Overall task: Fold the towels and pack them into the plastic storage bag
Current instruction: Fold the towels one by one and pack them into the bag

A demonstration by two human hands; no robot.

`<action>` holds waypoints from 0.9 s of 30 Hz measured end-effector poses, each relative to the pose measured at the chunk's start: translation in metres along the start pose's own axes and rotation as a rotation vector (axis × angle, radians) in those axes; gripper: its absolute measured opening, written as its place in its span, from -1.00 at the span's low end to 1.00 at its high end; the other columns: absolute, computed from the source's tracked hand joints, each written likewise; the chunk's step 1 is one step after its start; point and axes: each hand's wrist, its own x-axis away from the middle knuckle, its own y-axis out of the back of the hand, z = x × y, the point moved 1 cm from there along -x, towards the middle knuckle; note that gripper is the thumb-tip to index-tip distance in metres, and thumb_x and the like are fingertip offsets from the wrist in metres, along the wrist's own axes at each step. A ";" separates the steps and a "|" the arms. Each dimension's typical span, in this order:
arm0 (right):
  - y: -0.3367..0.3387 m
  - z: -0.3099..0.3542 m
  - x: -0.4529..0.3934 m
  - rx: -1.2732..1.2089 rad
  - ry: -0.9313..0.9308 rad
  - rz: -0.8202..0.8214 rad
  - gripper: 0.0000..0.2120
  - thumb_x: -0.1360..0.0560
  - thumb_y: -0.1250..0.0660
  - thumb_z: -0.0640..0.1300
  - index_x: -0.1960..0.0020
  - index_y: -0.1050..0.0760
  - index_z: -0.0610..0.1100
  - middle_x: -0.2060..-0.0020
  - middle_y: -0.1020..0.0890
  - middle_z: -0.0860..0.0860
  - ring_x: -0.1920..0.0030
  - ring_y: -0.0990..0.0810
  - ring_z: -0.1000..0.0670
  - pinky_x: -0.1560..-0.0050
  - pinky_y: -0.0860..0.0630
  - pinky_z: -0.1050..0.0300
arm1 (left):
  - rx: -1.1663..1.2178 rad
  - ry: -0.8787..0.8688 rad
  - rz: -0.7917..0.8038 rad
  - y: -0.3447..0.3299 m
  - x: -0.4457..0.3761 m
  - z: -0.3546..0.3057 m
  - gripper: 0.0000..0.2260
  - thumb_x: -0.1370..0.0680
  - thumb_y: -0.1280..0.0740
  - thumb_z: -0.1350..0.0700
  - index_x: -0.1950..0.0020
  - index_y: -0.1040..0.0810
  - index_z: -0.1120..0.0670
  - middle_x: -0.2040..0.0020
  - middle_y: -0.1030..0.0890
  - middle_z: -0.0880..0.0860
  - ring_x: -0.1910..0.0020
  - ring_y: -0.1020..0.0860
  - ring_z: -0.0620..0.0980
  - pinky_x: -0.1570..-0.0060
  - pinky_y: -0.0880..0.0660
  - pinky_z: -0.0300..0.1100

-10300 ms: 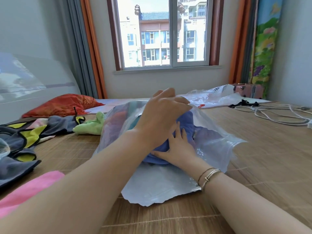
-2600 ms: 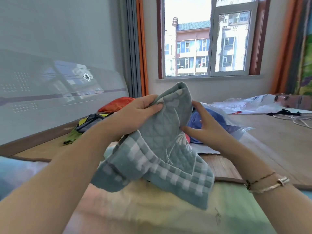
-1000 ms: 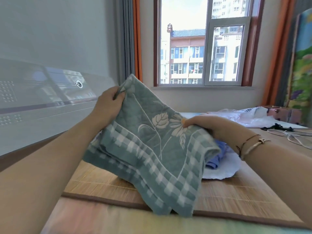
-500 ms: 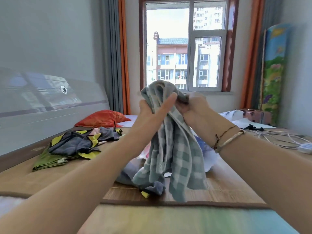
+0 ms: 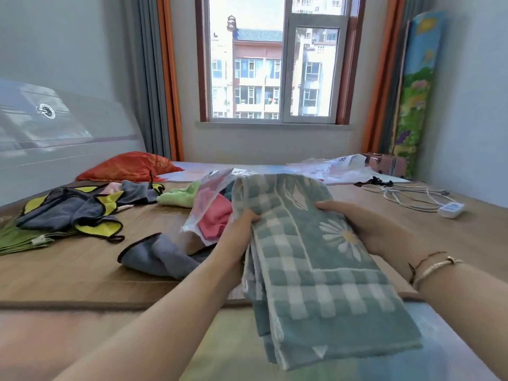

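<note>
Both grips pinch folded green checked towel [image 5: 316,259]'s sides.

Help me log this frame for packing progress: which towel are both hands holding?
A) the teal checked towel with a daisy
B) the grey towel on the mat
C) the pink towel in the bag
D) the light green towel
A: the left hand and right hand grip opposite edges of the folded teal checked towel, while the others lie untouched.
</note>
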 end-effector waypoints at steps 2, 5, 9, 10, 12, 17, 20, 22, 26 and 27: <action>0.009 -0.012 -0.018 0.088 0.020 -0.040 -0.73 -0.47 -0.39 -0.19 -0.15 -0.54 -0.23 0.15 -0.70 -0.16 0.28 -0.68 -0.10 0.24 -0.64 0.05 | -0.027 -0.034 0.058 -0.001 -0.002 0.019 -0.80 -0.56 -0.21 0.26 -0.18 -0.42 0.12 0.01 -0.60 0.14 -0.03 -0.58 0.10 0.12 -0.58 -0.24; 0.003 -0.007 -0.045 0.334 0.229 -0.155 -0.75 -0.46 -0.39 -0.31 -0.03 -0.48 -0.02 0.09 -0.65 -0.06 0.14 -0.64 -0.02 0.12 -0.59 0.13 | -0.387 -0.345 -0.097 0.022 -0.013 0.039 -0.61 -0.46 -0.36 0.25 -0.15 -0.24 0.05 -0.08 -0.46 0.02 -0.10 -0.47 0.00 0.03 -0.46 -0.22; -0.026 0.002 -0.075 0.974 0.568 -0.272 -0.73 -0.42 -0.34 -0.26 0.03 -0.46 0.08 0.17 -0.58 0.07 0.14 -0.55 0.06 0.17 -0.50 0.26 | -0.925 -0.724 -0.416 0.041 -0.049 0.021 -0.59 -0.41 -0.38 0.19 -0.21 -0.37 0.00 -0.27 -0.28 0.01 -0.13 -0.16 -0.08 -0.09 -0.15 -0.23; -0.032 0.000 -0.084 1.144 0.608 -0.298 -0.75 -0.40 -0.31 -0.22 0.06 -0.42 0.10 0.18 -0.58 0.05 0.13 -0.55 -0.03 0.14 -0.53 0.11 | -1.040 -0.763 -0.426 0.045 -0.057 0.020 -0.66 -0.41 -0.36 0.21 -0.15 -0.46 -0.01 -0.34 -0.26 0.02 -0.18 -0.16 -0.03 -0.12 -0.12 -0.21; -0.043 -0.004 -0.093 1.310 0.655 -0.293 -0.78 -0.39 -0.27 -0.19 0.12 -0.32 0.10 0.19 -0.56 0.03 0.11 -0.54 -0.12 0.15 -0.52 -0.04 | -1.198 -0.754 -0.396 0.050 -0.080 0.017 -0.74 -0.44 -0.33 0.22 -0.02 -0.60 -0.09 -0.49 -0.14 -0.02 -0.34 -0.12 0.13 -0.28 -0.08 -0.11; -0.070 -0.006 -0.117 1.609 0.862 -0.378 -0.69 -0.49 -0.19 -0.18 -0.20 -0.37 0.06 -0.05 -0.57 0.07 -0.03 -0.58 -0.12 0.25 -0.36 0.09 | -1.336 -0.542 -0.255 0.068 -0.132 0.027 -0.50 -0.52 -0.25 0.28 -0.39 -0.41 -0.13 -0.58 0.16 -0.10 -0.50 -0.07 0.25 -0.40 -0.19 0.24; -0.086 -0.009 -0.142 1.823 0.989 -0.427 -0.61 -0.54 -0.21 -0.18 -0.34 -0.33 0.07 -0.01 -0.56 0.02 0.03 -0.59 -0.11 0.34 -0.32 0.11 | -1.154 -0.638 -0.198 0.082 -0.143 0.031 -0.29 -0.46 -0.23 0.38 -0.54 -0.16 -0.05 -0.57 0.06 -0.19 -0.30 -0.47 0.13 0.02 -0.58 0.04; -0.096 -0.009 -0.161 1.947 1.049 -0.472 -0.59 -0.44 -0.33 -0.17 -0.27 -0.47 0.06 0.14 -0.60 -0.02 0.21 -0.61 -0.12 0.43 -0.31 0.13 | -1.124 -0.723 -0.161 0.083 -0.143 0.030 -0.21 -0.43 -0.24 0.42 -0.56 -0.10 -0.09 -0.55 0.05 -0.26 -0.30 -0.49 0.08 0.14 -0.60 -0.03; -0.131 0.002 -0.207 2.069 1.012 -0.492 -0.76 -0.31 -0.39 -0.11 0.03 -0.62 0.03 0.35 -0.59 0.00 0.41 -0.58 -0.07 0.51 -0.34 0.19 | -1.074 -0.816 -0.163 0.084 -0.140 0.025 -0.20 -0.38 -0.22 0.44 -0.53 -0.19 -0.14 -0.52 -0.09 -0.28 -0.32 -0.47 -0.04 0.08 -0.57 -0.14; -0.142 0.006 -0.219 2.078 1.041 -0.472 -0.84 -0.30 -0.37 -0.15 0.12 -0.61 -0.03 0.38 -0.59 0.00 0.42 -0.58 -0.07 0.50 -0.36 0.18 | -1.076 -0.827 -0.190 0.085 -0.138 0.023 -0.21 -0.38 -0.22 0.43 -0.51 -0.23 -0.14 -0.51 -0.12 -0.30 -0.25 -0.52 -0.06 0.13 -0.54 -0.22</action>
